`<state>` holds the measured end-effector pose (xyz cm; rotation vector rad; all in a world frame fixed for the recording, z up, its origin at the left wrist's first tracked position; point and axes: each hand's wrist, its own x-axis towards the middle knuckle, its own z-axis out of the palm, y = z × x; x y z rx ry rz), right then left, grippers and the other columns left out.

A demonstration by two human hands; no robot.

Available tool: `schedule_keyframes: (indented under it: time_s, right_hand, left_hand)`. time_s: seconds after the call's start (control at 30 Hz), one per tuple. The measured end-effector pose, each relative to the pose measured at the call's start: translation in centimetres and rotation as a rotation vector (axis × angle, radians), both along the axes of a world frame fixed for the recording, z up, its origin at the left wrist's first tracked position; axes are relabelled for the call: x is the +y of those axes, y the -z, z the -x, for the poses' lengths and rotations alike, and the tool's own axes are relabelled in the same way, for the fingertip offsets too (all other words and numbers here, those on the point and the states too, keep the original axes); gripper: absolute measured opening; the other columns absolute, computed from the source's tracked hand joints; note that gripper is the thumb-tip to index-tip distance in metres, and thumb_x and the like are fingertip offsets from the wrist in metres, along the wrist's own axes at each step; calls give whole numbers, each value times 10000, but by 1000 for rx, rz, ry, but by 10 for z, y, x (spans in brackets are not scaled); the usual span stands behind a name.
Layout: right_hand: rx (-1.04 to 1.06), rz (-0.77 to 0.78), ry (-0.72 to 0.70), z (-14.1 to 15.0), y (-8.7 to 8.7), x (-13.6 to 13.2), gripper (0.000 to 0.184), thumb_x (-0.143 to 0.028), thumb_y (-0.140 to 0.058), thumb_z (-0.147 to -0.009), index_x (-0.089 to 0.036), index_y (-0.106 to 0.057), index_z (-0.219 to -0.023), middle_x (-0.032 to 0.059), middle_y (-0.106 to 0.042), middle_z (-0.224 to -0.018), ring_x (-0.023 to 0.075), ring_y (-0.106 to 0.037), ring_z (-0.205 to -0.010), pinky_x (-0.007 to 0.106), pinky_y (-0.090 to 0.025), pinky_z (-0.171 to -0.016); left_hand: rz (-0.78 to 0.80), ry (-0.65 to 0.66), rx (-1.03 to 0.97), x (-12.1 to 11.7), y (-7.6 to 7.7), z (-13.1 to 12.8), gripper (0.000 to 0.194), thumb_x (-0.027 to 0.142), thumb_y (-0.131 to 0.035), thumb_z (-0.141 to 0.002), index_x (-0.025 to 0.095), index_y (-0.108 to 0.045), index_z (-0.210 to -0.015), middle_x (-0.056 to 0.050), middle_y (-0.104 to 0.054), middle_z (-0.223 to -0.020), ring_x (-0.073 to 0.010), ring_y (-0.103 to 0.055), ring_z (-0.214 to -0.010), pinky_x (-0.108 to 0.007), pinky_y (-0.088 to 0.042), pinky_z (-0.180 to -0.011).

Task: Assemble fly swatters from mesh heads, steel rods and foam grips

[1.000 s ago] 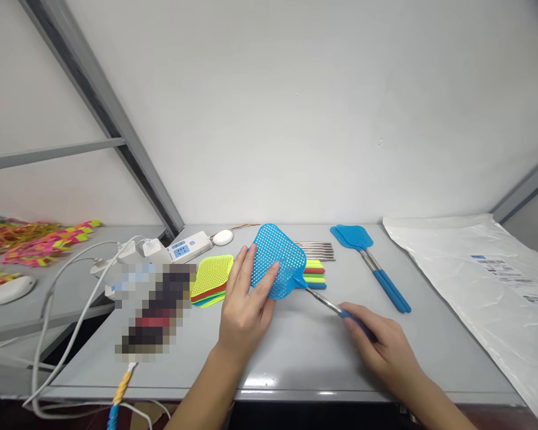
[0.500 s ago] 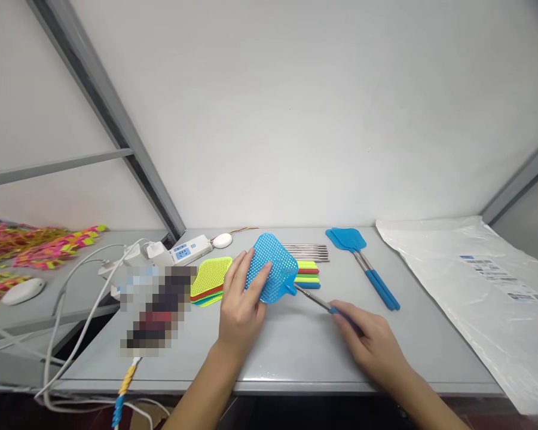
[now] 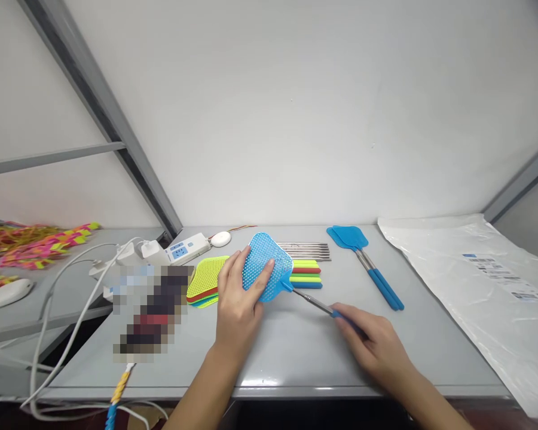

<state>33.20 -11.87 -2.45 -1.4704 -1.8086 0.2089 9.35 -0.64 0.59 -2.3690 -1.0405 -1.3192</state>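
My left hand [image 3: 240, 292] is closed on a blue perforated fly swatter head [image 3: 266, 263], thumb across its face. My right hand [image 3: 372, 337] grips the blue handle [image 3: 343, 318] of a metal rod [image 3: 314, 301]. The rod's thin end meets the head's narrow neck; how deep it sits inside cannot be seen. Behind my left hand lies a stack of yellow, red and blue swatter heads [image 3: 206, 278]. Several metal rods [image 3: 309, 251] and several coloured handle grips [image 3: 307, 279] lie beyond the held head, partly covered by it.
Two blue fly swatters [image 3: 376, 275] lie at the right, beside a white plastic mailing bag [image 3: 466, 280]. At the left are a power strip [image 3: 188, 248], white cables [image 3: 78, 304], a white round device [image 3: 220, 239] and a blurred-out object [image 3: 155, 316]. Colourful strings [image 3: 40, 245] lie farther left.
The rod's end now lines up with the neck of the blue head and meets it, where before it sat slightly off. The view has shifted a little.
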Motion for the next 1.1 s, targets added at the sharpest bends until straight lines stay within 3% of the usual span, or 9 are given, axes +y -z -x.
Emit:
schedule_keyframes:
  time_s: [0.2, 0.4, 0.57, 0.67, 0.73, 0.8, 0.87, 1.0, 1.1]
  right_hand:
    - [19, 37, 20, -2, -1, 2, 256, -304, -457, -935, -227, -640, -1096, 49, -728, -1037, 204, -701, -911, 274, -564, -771]
    - [23, 32, -1, -1, 0, 3, 251, -305, -479, -923, -237, -652, -1092, 38, -731, -1032, 200, -701, -909, 272, -559, -783]
    - [119, 104, 22, -3, -1, 2, 260, -343, -475, -920, -239, -645, -1086, 48, -722, -1014, 210, -687, -884, 278, -538, -744]
    - [369, 214, 70, 0, -4, 4, 283, -425, -493, -905, -223, -650, -1027, 31, -678, -800, 175, -634, -713, 255, -491, -618]
    - [673, 346, 90, 6, -8, 8, 358, -506, -474, -901, -201, -633, -1002, -28, -503, -575, 112, -475, -507, 219, -378, -464]
    - [985, 497, 24, 14, -13, 12, 417, -569, -461, -889, -184, -600, -970, -84, -300, -515, 64, -252, -423, 195, -211, -392]
    - [1178, 598, -111, 22, -19, 16, 395, -572, -506, -870, -180, -557, -882, -104, -218, -536, 47, -132, -440, 195, -118, -403]
    - [1282, 632, -263, 27, -31, 20, 288, -435, -612, -860, -183, -487, -799, -119, -179, -530, 41, -93, -454, 205, -97, -425]
    - [1353, 631, -270, 27, -33, 21, 303, -399, -620, -864, -192, -428, -753, -122, -160, -530, 42, -83, -450, 208, -92, -420]
  left_hand:
    - [-87, 29, -40, -3, -6, 0, 576, -1, -552, -738, 308, -614, -1220, -84, -372, -1463, -341, -396, -1286, -560, -362, -1016]
    - [-115, 222, -157, -9, -8, 0, 470, 272, -522, -797, 193, -592, -1255, -156, -386, -1391, -353, -481, -1189, -528, -446, -940]
    - [-64, 76, -148, 1, -9, 1, 411, 145, -548, -783, 215, -647, -1177, -136, -451, -1325, -313, -500, -1169, -486, -455, -932]
    - [-57, 46, -128, 3, -10, 0, 437, 79, -565, -767, 243, -653, -1162, -121, -470, -1331, -300, -502, -1167, -488, -448, -936]
    - [-72, 96, -90, 0, -9, -2, 453, 68, -574, -760, 252, -648, -1167, -121, -457, -1354, -308, -486, -1187, -509, -428, -956]
    - [-85, 170, -23, -5, -9, -7, 473, 58, -579, -755, 255, -638, -1181, -123, -415, -1401, -323, -455, -1226, -531, -400, -981]
    - [-87, 248, 38, -10, -10, -11, 509, 41, -576, -754, 259, -615, -1212, -122, -354, -1455, -331, -422, -1265, -537, -385, -1000]
    - [-41, 367, 64, -16, -11, -19, 563, 6, -544, -772, 300, -578, -1251, -77, -189, -1555, -348, -315, -1360, -547, -348, -1044]
    - [173, 417, -189, -25, -9, -33, 592, 59, -500, -833, 332, -461, -1356, -66, -77, -1586, -349, -213, -1412, -555, -313, -1072]
